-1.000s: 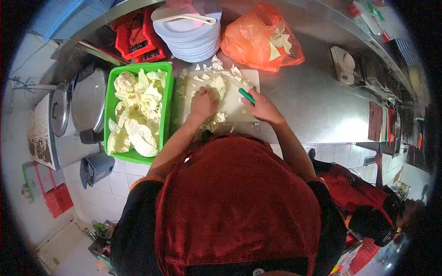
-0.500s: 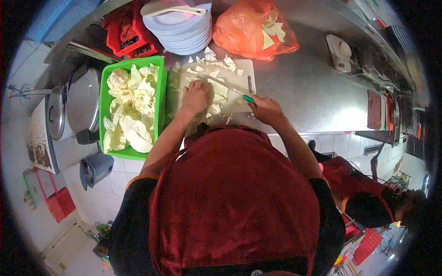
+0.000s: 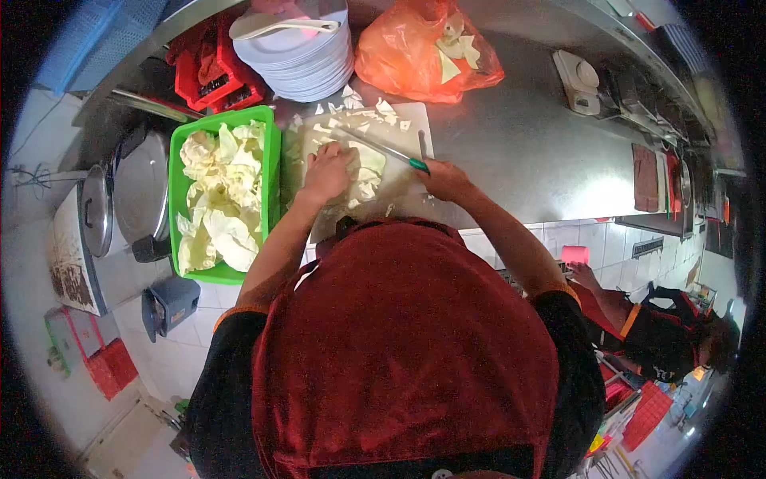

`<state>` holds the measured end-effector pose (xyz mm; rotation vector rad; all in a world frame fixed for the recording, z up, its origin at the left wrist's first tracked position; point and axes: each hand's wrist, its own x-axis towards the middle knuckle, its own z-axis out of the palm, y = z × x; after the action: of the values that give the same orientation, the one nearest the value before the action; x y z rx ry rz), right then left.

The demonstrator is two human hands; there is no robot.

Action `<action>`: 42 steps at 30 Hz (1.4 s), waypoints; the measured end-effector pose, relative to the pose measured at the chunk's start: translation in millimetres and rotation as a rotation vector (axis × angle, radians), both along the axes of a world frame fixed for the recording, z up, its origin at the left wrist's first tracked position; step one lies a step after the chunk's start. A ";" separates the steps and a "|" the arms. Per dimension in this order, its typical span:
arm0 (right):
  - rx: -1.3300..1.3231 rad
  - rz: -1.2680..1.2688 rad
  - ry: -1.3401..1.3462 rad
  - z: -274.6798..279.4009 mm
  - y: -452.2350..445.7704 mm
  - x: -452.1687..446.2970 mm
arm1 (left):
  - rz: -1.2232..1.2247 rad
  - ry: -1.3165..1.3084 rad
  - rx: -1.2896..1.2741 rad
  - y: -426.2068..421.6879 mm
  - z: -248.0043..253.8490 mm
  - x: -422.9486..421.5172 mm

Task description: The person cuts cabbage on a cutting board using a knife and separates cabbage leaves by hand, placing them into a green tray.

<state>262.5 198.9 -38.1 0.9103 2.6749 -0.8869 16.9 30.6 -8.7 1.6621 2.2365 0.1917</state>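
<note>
My right hand (image 3: 447, 180) grips the green handle of a kitchen knife (image 3: 381, 147). The blade points left and away from me over a white cutting board (image 3: 408, 182). My left hand (image 3: 328, 169), fingers bent, holds down cabbage leaves at the left of the blade. Pale cabbage (image 3: 369, 164) lies flat just right of those fingers, partly under the blade. Cut cabbage pieces (image 3: 387, 112) are scattered at the board's far edge and beyond it. What lies directly beneath my left fingers is hidden.
A green basket (image 3: 276, 160) of cabbage leaves stands left of the board. Behind are stacked plates (image 3: 307, 68) with a ladle-like utensil (image 3: 283, 26), red bins (image 3: 209, 72), and an orange plastic bag (image 3: 415, 60). A scale (image 3: 578, 80) sits right; a co-worker (image 3: 654, 327) is at lower right.
The view has shifted slightly, moving the counter items left. Both my hands keep their holds, and the knife remains over the cabbage. The co-worker has shifted, and a hand beside something pink now shows.
</note>
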 end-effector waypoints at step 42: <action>-0.027 -0.039 -0.192 43.1 -65.3 -1.9 | 0.353 -0.078 0.416 10.2 -33.8 5.5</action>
<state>260.6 133.6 5.0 0.9905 2.4849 -0.7971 22.5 40.8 -42.5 1.3870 2.5358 0.8439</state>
